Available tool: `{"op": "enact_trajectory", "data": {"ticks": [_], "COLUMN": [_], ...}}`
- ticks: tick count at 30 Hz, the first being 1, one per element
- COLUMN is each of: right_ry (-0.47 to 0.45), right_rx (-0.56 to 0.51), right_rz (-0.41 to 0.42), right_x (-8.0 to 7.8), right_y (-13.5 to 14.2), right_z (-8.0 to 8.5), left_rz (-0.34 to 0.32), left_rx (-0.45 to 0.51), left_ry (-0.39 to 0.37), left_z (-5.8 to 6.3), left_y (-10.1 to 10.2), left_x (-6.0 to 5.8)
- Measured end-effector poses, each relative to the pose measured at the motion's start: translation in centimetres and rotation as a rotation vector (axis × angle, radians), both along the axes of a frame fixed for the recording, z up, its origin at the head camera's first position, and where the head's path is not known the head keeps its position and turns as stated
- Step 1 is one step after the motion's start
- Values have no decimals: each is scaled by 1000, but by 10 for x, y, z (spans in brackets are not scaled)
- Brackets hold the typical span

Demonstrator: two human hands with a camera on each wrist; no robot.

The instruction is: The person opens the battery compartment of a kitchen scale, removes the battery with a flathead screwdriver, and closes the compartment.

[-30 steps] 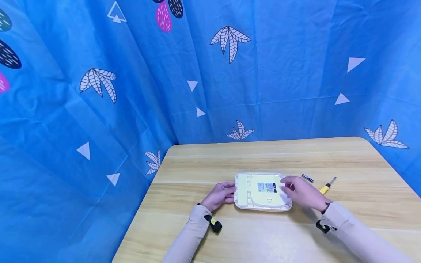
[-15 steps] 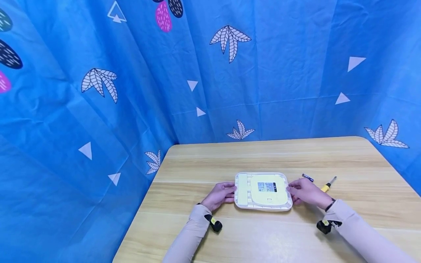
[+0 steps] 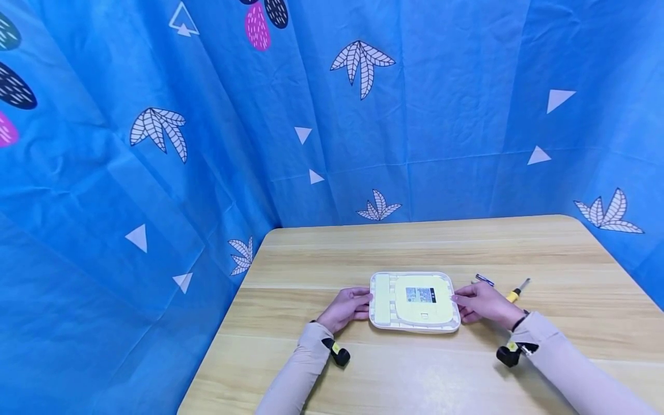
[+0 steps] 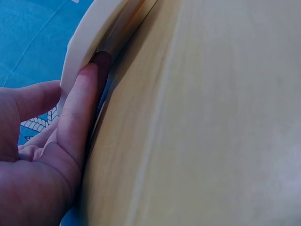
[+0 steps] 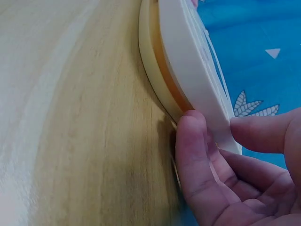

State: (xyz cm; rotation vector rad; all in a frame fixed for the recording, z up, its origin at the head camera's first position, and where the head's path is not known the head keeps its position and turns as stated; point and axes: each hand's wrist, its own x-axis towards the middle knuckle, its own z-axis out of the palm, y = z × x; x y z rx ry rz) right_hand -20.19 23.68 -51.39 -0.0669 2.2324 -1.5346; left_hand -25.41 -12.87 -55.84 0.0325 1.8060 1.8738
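Observation:
A flat white device with rounded corners (image 3: 386, 300) lies on the wooden table with its underside up. A cream panel bearing a printed label (image 3: 421, 295) takes up much of that underside. My left hand (image 3: 346, 308) grips the device's left end, thumb at the upper edge and fingers reaching beneath the rim (image 4: 77, 59). At the opposite end my right hand (image 3: 485, 304) pinches the rim between thumb and fingers. The right wrist view shows the device's white upper shell (image 5: 188, 56) above a cream lower layer (image 5: 150, 56), an orange-tinted gap between them.
Behind my right hand lies a small dark cylinder resembling a battery (image 3: 485, 280). A screwdriver with a yellow handle (image 3: 513, 296) lies farther right. Blue patterned cloth (image 3: 451, 173) hangs behind and left of the table (image 3: 415, 245).
My right hand has moved from over the cream panel to the device's right end and taken hold of the rim there. My left hand and the device have stayed put.

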Motion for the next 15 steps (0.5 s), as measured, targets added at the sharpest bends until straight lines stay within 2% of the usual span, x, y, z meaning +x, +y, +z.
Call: {"op": "enact_trajectory", "data": {"ticks": [15], "right_ry": [-26], "right_rx": [-55], "right_rz": [-56], "right_x": [1], "right_y": [2], "right_z": [-3], "left_rz": [4], "left_rx": [2], "left_ry": [-5], "left_z": [1], "left_y": [0], "left_x": [0]}}
